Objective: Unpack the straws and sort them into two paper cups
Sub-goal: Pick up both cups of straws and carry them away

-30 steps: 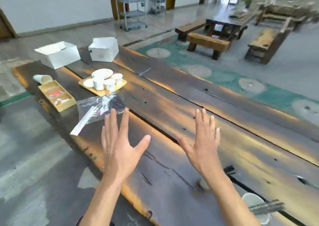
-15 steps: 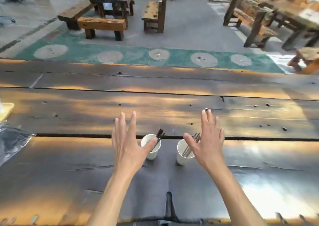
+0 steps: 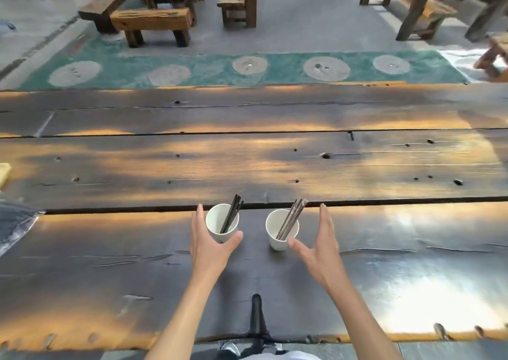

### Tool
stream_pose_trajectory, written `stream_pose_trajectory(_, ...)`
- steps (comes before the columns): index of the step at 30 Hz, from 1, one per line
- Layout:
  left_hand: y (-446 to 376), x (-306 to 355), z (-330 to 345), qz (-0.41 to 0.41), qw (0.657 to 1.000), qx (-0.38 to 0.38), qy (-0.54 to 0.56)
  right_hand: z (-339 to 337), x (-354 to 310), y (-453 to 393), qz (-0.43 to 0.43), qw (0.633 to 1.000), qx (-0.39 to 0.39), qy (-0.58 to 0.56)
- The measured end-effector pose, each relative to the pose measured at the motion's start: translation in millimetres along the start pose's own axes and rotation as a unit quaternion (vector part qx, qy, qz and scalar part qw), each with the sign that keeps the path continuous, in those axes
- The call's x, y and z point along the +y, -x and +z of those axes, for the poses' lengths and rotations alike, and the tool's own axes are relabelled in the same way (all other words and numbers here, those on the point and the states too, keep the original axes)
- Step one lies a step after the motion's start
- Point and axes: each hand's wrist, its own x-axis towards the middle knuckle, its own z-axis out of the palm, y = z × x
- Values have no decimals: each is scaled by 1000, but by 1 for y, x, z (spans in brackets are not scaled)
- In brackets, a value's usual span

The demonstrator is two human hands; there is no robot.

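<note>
The left hand (image 3: pixel 210 245) cups the left paper cup (image 3: pixel 222 226): its fingers run straight up along the cup's outer left side and the thumb curves under the near wall, so it looks to be touching or just gripping it, though how firm the hold is cannot be told. The right hand (image 3: pixel 319 245) is released, fingers straight and thumb spread, its thumb tip just at the near side of the right paper cup (image 3: pixel 282 229) while the fingers stand off to that cup's right with a clear gap between. Both cups stand upright side by side on the dark wooden table (image 3: pixel 384 263), near the seam between two planks, each straight ahead of its own hand. Dark straws (image 3: pixel 232 212) lean in the left cup and paler wrapped-looking straws (image 3: pixel 291 218) lean in the right, their long axes tilted up and away to the right. The sorting appears finished or nearly so; any coming move turns on the right hand closing inward to the left, since its cup lies between thumb and fingers. A plastic bag (image 3: pixel 16 222) lies at the far left edge of the table.
</note>
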Motion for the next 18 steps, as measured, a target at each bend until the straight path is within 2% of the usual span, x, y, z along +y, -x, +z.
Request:
stream_pose_trajectory(4, -2, -14, 12, -71, 995, 10, 74, 21, 22, -2, 61, 993, -83, -63)
stream_pose_trajectory(6, -5, -19, 16, -91, 992, 4, 87, 29, 30, -4, 84, 986, -101, -98)
stream_pose_trajectory(13, -20, -36, 27, -131, 985, -8, 108, 54, 43, -20, 127, 963, -101, -214)
stream_pose_trajectory(18, -31, -43, 35, -128, 980, -34, 147, 64, 40, -32, 116, 959, -89, -242)
